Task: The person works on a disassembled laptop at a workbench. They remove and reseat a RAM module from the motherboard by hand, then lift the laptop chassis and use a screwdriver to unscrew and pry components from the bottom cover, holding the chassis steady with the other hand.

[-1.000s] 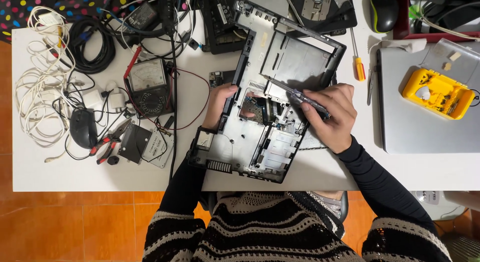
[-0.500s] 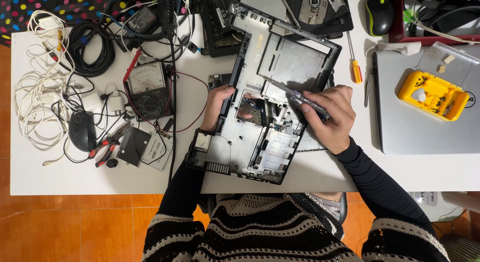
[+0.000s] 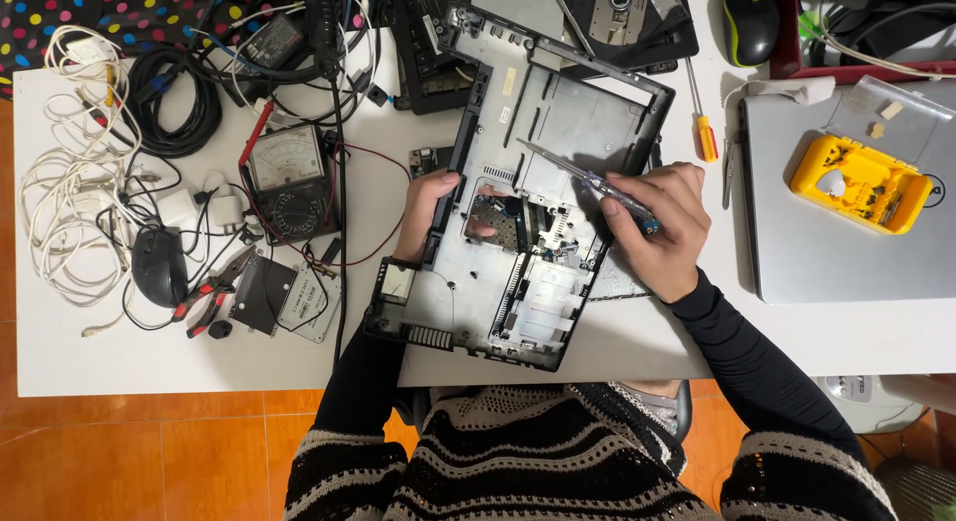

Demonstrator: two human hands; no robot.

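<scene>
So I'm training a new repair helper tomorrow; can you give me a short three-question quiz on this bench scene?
1. True or false: the right hand holds a screwdriver over the laptop shell.
2. Which lies left of the laptop shell: A) the yellow case, B) the meter, C) the green-and-black mouse?
3. What does the left hand grip?

Key:
1. True.
2. B.
3. The left edge of the laptop shell, with fingers reaching into an opening.
</scene>
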